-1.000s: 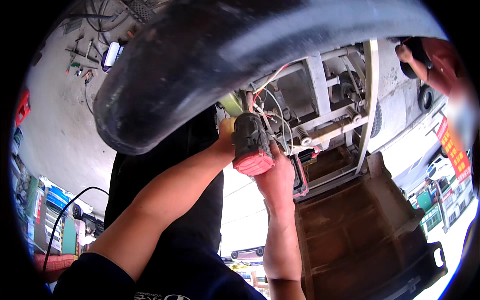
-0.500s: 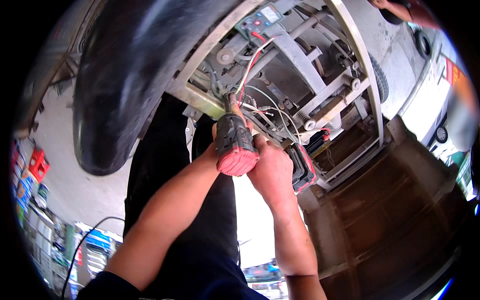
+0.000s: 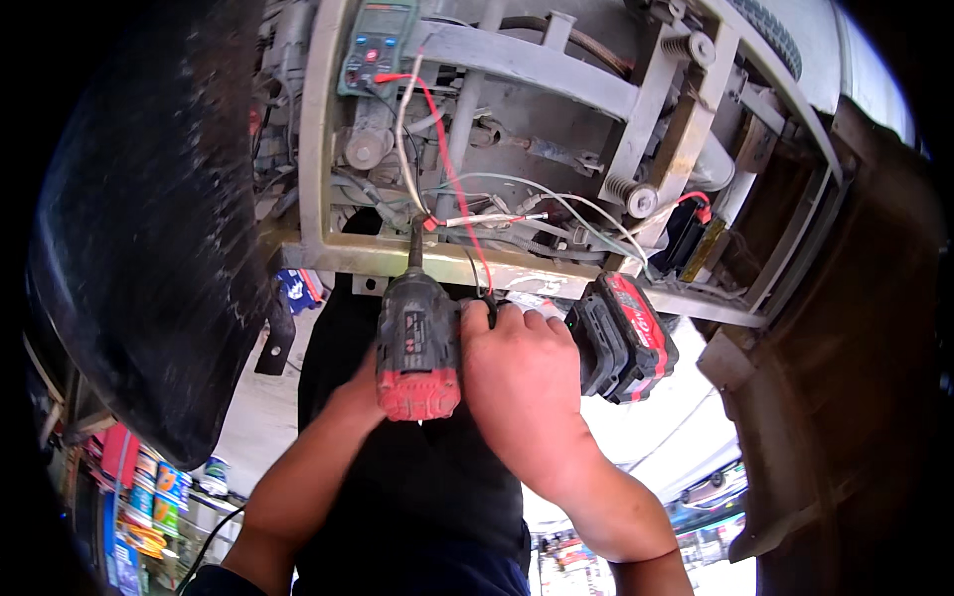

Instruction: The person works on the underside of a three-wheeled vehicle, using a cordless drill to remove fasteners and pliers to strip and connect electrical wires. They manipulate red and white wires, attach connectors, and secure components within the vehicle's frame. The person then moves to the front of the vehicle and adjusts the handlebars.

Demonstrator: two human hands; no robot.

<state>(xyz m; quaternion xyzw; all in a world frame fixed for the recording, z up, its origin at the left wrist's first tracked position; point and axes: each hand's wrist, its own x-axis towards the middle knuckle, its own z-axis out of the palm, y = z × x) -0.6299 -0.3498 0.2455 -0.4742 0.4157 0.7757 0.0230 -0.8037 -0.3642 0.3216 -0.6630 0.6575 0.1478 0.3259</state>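
Observation:
A cordless impact driver (image 3: 417,338), black with a red rear end, points away from me toward the metal frame. My right hand (image 3: 522,368) is closed around its handle, which lies sideways to the right. At the handle's end sits the red and black battery pack (image 3: 626,338). My left hand (image 3: 360,397) is at the driver's left side, its fingers hidden behind the tool. The driver's nose (image 3: 416,243) overlaps the lower frame rail (image 3: 527,273); I cannot tell if it touches a fastener. A red wire (image 3: 452,174) and a white wire (image 3: 404,129) hang close to the nose.
A green and grey multimeter (image 3: 376,55) rests on the frame at the upper left, with a red lead plugged in. Thin green wires cross the frame's middle. A large black curved panel (image 3: 139,238) stands at left, a rusty brown panel (image 3: 845,377) at right. Coil springs (image 3: 631,194) sit upper right.
My view has shifted, and the frame fills more of its upper part. The driver now points more squarely at the rail, still in my right hand. My left fingers, partly visible before, are hidden.

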